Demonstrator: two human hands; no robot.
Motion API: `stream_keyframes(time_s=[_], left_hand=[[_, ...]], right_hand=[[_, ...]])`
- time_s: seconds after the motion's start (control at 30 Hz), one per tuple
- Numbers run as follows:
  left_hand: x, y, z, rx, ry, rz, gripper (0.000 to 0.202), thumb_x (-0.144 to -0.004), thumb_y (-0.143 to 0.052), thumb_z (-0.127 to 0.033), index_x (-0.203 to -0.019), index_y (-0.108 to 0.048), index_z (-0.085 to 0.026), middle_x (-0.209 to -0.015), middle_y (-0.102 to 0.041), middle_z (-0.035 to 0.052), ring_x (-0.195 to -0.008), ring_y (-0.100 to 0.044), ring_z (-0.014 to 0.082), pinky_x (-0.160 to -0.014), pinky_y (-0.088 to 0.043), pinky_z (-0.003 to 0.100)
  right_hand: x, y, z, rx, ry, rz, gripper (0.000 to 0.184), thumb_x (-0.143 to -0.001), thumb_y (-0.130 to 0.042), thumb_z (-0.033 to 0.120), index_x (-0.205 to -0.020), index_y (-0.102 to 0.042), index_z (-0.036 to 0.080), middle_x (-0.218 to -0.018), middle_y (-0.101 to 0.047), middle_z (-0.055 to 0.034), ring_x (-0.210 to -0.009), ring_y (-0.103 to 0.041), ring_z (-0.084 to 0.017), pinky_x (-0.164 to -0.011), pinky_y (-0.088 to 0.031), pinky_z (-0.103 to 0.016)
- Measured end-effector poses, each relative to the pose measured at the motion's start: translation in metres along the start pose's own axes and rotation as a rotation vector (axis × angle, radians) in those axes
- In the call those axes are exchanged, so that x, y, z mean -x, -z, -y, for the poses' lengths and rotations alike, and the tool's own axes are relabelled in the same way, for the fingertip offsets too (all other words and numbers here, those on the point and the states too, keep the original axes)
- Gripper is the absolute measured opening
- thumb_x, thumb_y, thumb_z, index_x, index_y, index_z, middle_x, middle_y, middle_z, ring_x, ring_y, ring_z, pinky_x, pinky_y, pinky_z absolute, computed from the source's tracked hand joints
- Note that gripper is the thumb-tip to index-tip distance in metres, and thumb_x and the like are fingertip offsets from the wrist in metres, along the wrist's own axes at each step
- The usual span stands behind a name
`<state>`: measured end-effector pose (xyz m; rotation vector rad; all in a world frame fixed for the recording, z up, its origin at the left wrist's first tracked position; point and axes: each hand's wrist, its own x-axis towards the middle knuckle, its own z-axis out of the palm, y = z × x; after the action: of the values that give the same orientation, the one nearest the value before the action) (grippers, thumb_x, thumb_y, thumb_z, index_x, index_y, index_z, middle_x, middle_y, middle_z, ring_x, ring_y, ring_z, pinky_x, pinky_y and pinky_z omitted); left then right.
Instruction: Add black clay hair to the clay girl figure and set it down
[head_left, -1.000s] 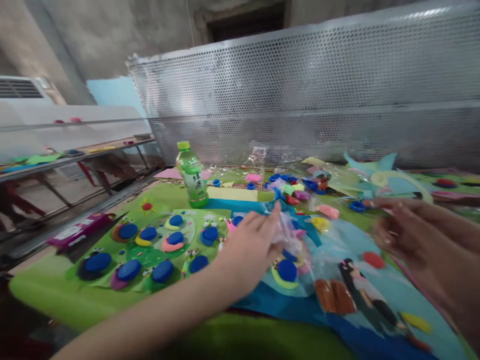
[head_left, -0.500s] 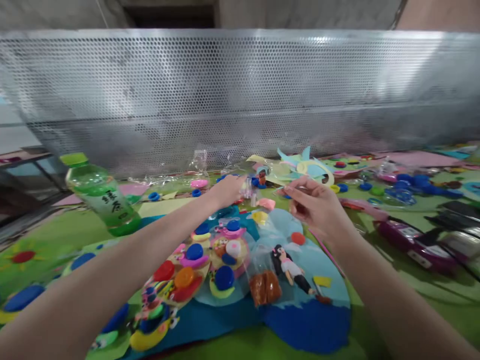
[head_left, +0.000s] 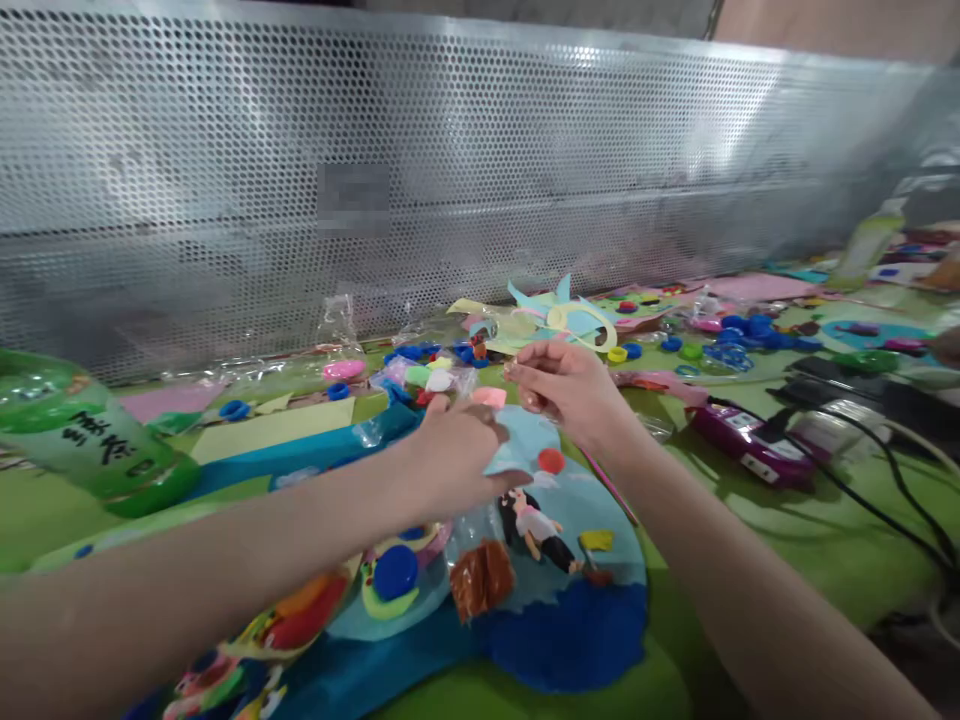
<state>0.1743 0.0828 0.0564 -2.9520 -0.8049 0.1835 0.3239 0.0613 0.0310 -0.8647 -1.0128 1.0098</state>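
Note:
My left hand (head_left: 466,455) is over the blue paper picture, palm down, with its thumb stretched out away from the fingers. It appears to hold nothing. Just below it are a clear plastic bag (head_left: 481,578) with brown clay inside and a clay figure (head_left: 536,525) with black hair and a pink-and-white top. Further right, my right hand (head_left: 564,392) is pinched at the fingertips; whatever is between them is too small to make out. A red-orange clay disc (head_left: 551,460) and a yellow clay piece (head_left: 597,540) lie on the light-blue paper (head_left: 611,500).
A green tea bottle (head_left: 90,435) leans at the left. Behind the hands are cut paper strips (head_left: 562,315), blue clay rings and clear wrappers. A purple power strip (head_left: 750,445) with black cables lies at right. Perforated metal sheeting (head_left: 450,170) closes off the back.
My view has turned right, so the bottle and picture sit further left. My left hand has drawn back from the small items behind the picture to above the bag. The right hand stays pinched.

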Motion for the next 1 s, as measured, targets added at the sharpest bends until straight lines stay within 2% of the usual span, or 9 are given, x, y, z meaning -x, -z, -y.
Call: stream_keyframes(time_s=[0.13, 0.27, 0.4, 0.6, 0.67, 0.73, 0.83, 0.9, 1.0], left_hand=[[0.003, -0.014, -0.022, 0.057, 0.075, 0.097, 0.047, -0.080, -0.046, -0.058, -0.090, -0.060, -0.014, -0.089, -0.060, 0.0070, -0.097, -0.054, 0.0246, -0.086, -0.040, 0.049], [0.000, -0.023, -0.021, 0.201, 0.114, 0.117, 0.043, -0.079, -0.050, -0.056, -0.083, -0.059, -0.014, -0.086, -0.060, 0.0053, -0.090, -0.056, 0.0221, -0.084, -0.042, 0.047], [0.001, -0.018, -0.015, 0.428, 0.176, 0.102, 0.035, -0.077, -0.059, -0.048, -0.090, -0.059, -0.015, -0.092, -0.060, 0.0051, -0.089, -0.056, 0.0219, -0.084, -0.042, 0.047], [0.004, -0.010, -0.008, 0.920, 0.102, -0.022, 0.021, -0.081, -0.058, -0.029, -0.095, -0.055, -0.014, -0.090, -0.061, 0.0032, -0.085, -0.059, 0.0177, -0.079, -0.048, 0.038], [0.008, -0.009, -0.006, 1.071, 0.112, -0.081, 0.024, -0.081, -0.059, -0.028, -0.099, -0.052, -0.014, -0.094, -0.061, 0.0038, -0.087, -0.059, 0.0175, -0.080, -0.048, 0.037], [0.015, -0.006, -0.004, 1.179, 0.195, -0.124, 0.029, -0.079, -0.060, -0.035, -0.099, -0.051, -0.015, -0.092, -0.061, 0.0034, -0.083, -0.060, 0.0165, -0.075, -0.049, 0.034], [0.035, 0.003, -0.001, 1.283, 0.382, -0.120, 0.038, -0.075, -0.060, -0.048, -0.096, -0.051, -0.018, -0.077, -0.061, -0.0001, -0.064, -0.059, 0.0122, -0.056, -0.048, 0.024], [0.053, 0.008, 0.000, 1.336, 0.462, -0.096, 0.039, -0.074, -0.060, -0.049, -0.097, -0.050, -0.019, -0.073, -0.062, -0.0014, -0.055, -0.058, 0.0095, -0.048, -0.045, 0.019], [0.082, 0.012, 0.003, 1.342, 0.519, -0.109, 0.038, -0.073, -0.062, -0.048, -0.096, -0.050, -0.021, -0.065, -0.062, -0.0043, -0.050, -0.056, 0.0088, -0.044, -0.044, 0.017]], right_hand=[[0.001, -0.001, 0.001, 0.012, -0.026, 0.039, 0.022, -0.058, -0.075, 0.026, -0.063, -0.056, 0.017, -0.052, -0.059, 0.0045, -0.037, -0.048, -0.005, -0.034, -0.035, -0.018], [0.002, 0.000, 0.004, 0.021, -0.046, 0.062, 0.019, -0.061, -0.073, 0.029, -0.064, -0.058, 0.017, -0.065, -0.067, 0.0002, -0.038, -0.052, -0.006, -0.034, -0.037, -0.018], [0.002, 0.000, 0.004, 0.024, -0.047, 0.056, 0.016, -0.064, -0.071, 0.028, -0.067, -0.060, 0.018, -0.069, -0.068, -0.0002, -0.041, -0.056, -0.007, -0.036, -0.040, -0.017], [0.003, 0.001, 0.004, 0.023, -0.055, 0.054, 0.013, -0.066, -0.070, 0.024, -0.072, -0.061, 0.018, -0.071, -0.069, -0.0010, -0.044, -0.059, -0.008, -0.038, -0.043, -0.018], [0.003, 0.001, 0.003, 0.019, -0.063, 0.058, 0.014, -0.066, -0.071, 0.024, -0.073, -0.061, 0.018, -0.072, -0.070, -0.0014, -0.046, -0.060, -0.008, -0.040, -0.045, -0.018], [0.002, 0.002, 0.002, 0.012, -0.073, 0.065, 0.016, -0.066, -0.071, 0.025, -0.073, -0.060, 0.017, -0.073, -0.070, -0.0016, -0.047, -0.061, -0.008, -0.041, -0.045, -0.017], [0.002, 0.001, -0.001, -0.001, -0.092, 0.072, 0.020, -0.064, -0.073, 0.027, -0.072, -0.057, 0.017, -0.070, -0.069, -0.0006, -0.045, -0.060, -0.007, -0.038, -0.042, -0.015], [0.004, -0.002, -0.003, -0.002, -0.115, 0.080, 0.024, -0.061, -0.076, 0.027, -0.070, -0.055, 0.017, -0.066, -0.068, 0.0002, -0.042, -0.058, -0.007, -0.035, -0.040, -0.014], [0.009, -0.009, -0.006, 0.006, -0.158, 0.121, 0.027, -0.060, -0.077, 0.029, -0.067, -0.054, 0.017, -0.061, -0.067, 0.0010, -0.037, -0.055, -0.006, -0.031, -0.038, -0.013]])
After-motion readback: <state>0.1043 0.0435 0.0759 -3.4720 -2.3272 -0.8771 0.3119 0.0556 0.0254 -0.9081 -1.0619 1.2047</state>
